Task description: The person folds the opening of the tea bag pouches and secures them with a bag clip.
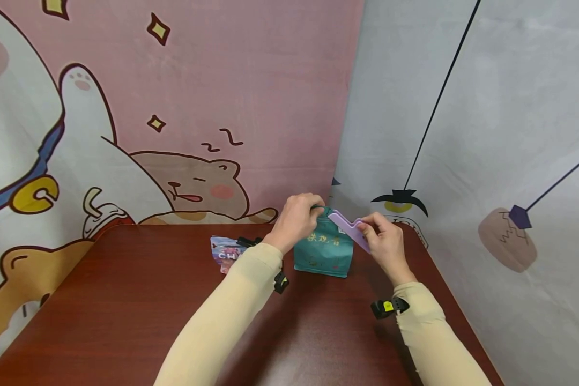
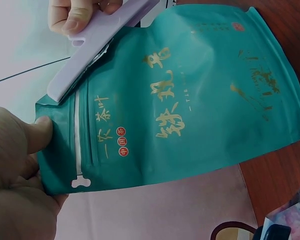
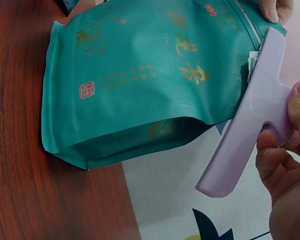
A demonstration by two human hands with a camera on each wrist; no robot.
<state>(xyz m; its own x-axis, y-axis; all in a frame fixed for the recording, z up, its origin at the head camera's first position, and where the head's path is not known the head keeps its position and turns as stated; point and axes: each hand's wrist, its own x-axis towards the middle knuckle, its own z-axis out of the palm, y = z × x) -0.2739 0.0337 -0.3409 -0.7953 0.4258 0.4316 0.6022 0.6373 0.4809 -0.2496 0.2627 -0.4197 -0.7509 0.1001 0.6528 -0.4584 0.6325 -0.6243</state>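
A teal tea bag (image 1: 322, 256) with gold lettering stands upright on the table. My left hand (image 1: 296, 221) grips its top edge, the thumb (image 2: 40, 134) pressing on the front in the left wrist view. My right hand (image 1: 387, 246) pinches a lilac bag clip (image 1: 349, 229) by its handle. In the right wrist view the clip (image 3: 245, 120) lies slantwise across the bag's top corner. Whether its two arms are closed over the bag's edge, I cannot tell. A white strip (image 2: 78, 135) runs below the bag's top edge.
A small colourful pouch (image 1: 224, 254) lies left of the tea bag, with a dark object (image 1: 247, 242) beside it, partly behind my left arm. The reddish-brown wooden table (image 1: 125, 311) meets a cartoon-printed cloth (image 1: 270, 107) at its back and right edges.
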